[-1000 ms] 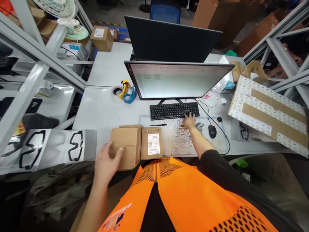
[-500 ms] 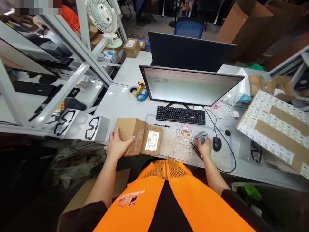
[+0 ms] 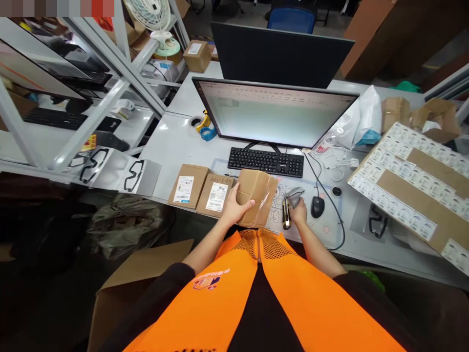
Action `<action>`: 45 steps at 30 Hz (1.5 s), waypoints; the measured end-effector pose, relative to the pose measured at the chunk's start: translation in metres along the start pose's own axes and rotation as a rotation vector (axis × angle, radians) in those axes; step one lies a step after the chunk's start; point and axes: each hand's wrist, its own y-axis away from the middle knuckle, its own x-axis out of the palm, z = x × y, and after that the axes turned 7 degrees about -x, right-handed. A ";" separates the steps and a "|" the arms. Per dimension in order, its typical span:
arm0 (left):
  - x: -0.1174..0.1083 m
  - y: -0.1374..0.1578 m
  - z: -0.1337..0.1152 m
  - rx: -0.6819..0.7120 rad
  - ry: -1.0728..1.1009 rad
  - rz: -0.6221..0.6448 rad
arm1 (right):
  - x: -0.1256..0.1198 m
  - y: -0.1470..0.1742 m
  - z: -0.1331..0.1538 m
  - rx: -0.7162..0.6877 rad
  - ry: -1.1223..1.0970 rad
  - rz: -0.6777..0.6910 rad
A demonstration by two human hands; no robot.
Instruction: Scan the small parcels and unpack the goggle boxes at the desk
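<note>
My left hand (image 3: 235, 206) grips a small brown cardboard box (image 3: 262, 195), its thumb on the near face. The box is tilted above the desk mat, and clear tape shines along its side. My right hand (image 3: 299, 213) is closed around a grey handheld barcode scanner (image 3: 294, 194). Beside the fingers is a black and gold utility knife (image 3: 286, 216); whether the hand holds it too is unclear. Two flat cardboard boxes with white labels, a left one (image 3: 187, 188) and a right one (image 3: 216, 195), lie side by side at the desk's front edge.
A black keyboard (image 3: 266, 162) stands before the monitor (image 3: 274, 115). A mouse (image 3: 317, 207) and its cable are right of my right hand. A large cardboard sheet covered in labels (image 3: 406, 181) leans over the right side. Tape rolls (image 3: 207, 133) sit left of the monitor.
My left hand has lifted the box and carried it right, off the left labelled box, which now shows. My right hand has shifted slightly left with the scanner, whose head now shows more.
</note>
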 end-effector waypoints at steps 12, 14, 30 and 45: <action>0.080 0.036 0.013 0.411 -0.735 0.217 | -0.079 -0.024 -0.012 0.058 -0.241 0.043; 0.077 0.042 0.018 0.468 -0.628 0.369 | -0.095 -0.025 -0.007 0.033 -0.303 0.096; 0.059 0.048 0.097 0.465 -0.550 0.184 | -0.189 -0.021 0.085 -0.379 -0.292 0.713; 0.047 0.043 0.133 0.527 -0.557 0.210 | -0.168 -0.046 0.140 -0.361 0.010 1.143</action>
